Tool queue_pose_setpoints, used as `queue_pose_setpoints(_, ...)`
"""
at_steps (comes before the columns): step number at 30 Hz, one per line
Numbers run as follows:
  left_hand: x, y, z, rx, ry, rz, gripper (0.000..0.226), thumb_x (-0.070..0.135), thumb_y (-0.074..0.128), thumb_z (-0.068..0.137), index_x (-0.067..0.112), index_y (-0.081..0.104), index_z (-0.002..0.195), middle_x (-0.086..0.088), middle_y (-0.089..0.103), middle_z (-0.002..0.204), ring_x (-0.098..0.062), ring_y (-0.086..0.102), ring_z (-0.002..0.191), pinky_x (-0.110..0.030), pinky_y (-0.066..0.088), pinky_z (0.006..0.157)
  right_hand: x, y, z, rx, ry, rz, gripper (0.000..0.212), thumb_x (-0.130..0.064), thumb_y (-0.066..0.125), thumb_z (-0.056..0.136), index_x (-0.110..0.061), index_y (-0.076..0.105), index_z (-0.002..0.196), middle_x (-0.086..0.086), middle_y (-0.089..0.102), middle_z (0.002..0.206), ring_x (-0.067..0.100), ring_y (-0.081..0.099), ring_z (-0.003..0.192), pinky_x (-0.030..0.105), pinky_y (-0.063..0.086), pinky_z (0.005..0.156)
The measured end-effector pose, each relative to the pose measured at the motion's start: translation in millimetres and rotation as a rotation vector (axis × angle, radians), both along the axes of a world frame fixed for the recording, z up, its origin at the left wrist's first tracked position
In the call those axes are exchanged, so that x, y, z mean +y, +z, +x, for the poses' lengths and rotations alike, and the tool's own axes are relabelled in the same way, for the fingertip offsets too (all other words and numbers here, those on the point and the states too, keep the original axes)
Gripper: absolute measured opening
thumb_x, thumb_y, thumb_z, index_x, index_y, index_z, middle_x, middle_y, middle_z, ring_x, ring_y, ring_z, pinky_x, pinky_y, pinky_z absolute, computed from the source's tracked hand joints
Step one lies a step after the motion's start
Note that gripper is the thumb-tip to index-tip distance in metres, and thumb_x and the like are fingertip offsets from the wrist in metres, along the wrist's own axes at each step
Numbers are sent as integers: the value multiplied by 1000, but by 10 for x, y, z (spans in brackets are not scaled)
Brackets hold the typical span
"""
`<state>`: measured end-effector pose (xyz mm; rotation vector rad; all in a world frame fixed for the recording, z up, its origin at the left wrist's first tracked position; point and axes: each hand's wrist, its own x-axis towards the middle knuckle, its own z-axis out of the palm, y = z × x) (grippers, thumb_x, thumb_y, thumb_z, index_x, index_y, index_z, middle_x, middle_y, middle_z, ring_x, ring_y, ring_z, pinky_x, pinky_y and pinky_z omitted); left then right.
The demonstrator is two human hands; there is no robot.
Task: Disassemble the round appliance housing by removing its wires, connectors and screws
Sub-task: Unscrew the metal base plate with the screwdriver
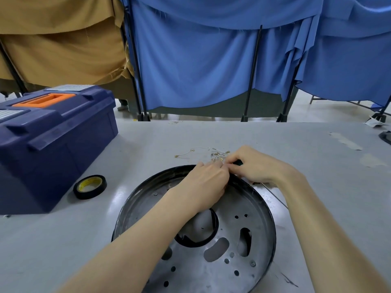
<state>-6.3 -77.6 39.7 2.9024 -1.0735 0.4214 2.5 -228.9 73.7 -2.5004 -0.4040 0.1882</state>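
The round appliance housing (243,256), a black-rimmed dish with a perforated metal base plate, lies on the grey table in front of me. My left hand (206,182) reaches across its far rim with fingers curled, pinching something small I cannot make out. My right hand (254,164) meets it just beyond the rim, gripping a dark tool handle (239,162); a thin metal shaft (277,197) runs back under my wrist. Removed thin wires with gold ring terminals (218,155) lie on the table just past my fingertips.
A dark blue toolbox (53,140) with an orange handle stands at the left. A roll of black tape (90,186) lies between it and the housing. Blue and tan cloth screens on black stands close off the far table edge. A dark object (386,137) sits at the right edge.
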Motion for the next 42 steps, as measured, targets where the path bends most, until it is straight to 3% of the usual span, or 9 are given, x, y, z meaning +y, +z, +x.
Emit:
queue_pose_setpoints(4,-21,-44,3,-85,11,61,16,14,37,100,7,46,112,-10,53,111,-27,52,99,-28,26,71,-1,22,-20,-8,1,-31,41,-14,48,99,-19,49,58,2,38,54,14,31,45,17,26,39)
queue_pose_setpoints(8,-27,-53,6,-100,-9,84,15,8,35,99,8,45,110,-11,52,108,-25,49,92,-28,28,72,-18,1,-13,20,-16,-14,33,-13,46,99,-4,51,69,4,37,55,16,31,45,18,26,38)
queue_pose_setpoints(14,-40,-49,-6,-100,-15,99,19,2,35,96,7,46,111,-12,52,106,-19,31,79,-28,24,71,-26,-17,10,16,-26,-23,33,-14,47,98,-12,52,66,-1,38,48,16,32,45,24,29,44)
queue_pose_setpoints(24,-40,42,-62,-15,17,6,12,4,35,98,9,45,102,-14,55,104,-22,41,79,-25,19,68,-17,3,-7,27,-29,-11,36,-15,46,99,-13,50,63,6,39,58,14,31,41,20,27,39)
queue_pose_setpoints(28,-38,146,-74,110,63,-88,10,4,39,97,13,36,91,-14,57,103,-24,41,76,-29,28,65,-15,18,-44,60,-11,18,32,-12,43,99,-10,66,77,1,44,56,8,31,35,17,26,34)
queue_pose_setpoints(32,14,218,-67,142,69,-225,8,8,45,94,4,51,98,-12,60,100,-29,53,86,-32,36,68,-4,30,-52,58,-23,15,31,-22,47,100,-9,67,80,-4,40,48,8,30,34,17,25,33)
queue_pose_setpoints(36,92,234,-67,142,66,-400,8,12,52,93,7,55,98,-4,57,92,-27,54,86,-34,41,72,-13,32,-51,56,-50,3,27,-24,50,100,-10,68,86,-3,40,49,4,32,30,14,25,31)
queue_pose_setpoints(39,120,218,-43,127,76,-517,5,12,54,91,9,56,95,-1,59,85,-24,55,80,-36,46,72,-30,65,-53,11,-23,44,17,-22,58,96,-19,73,90,-3,51,57,7,43,42,20,38,44)
queue_pose_setpoints(42,131,213,-9,129,103,-627,4,14,57,91,10,58,92,-2,63,84,-20,57,78,-34,48,70,-77,123,-43,-45,8,115,9,-18,70,87,-25,75,89,-10,54,61,4,44,44,22,40,51)
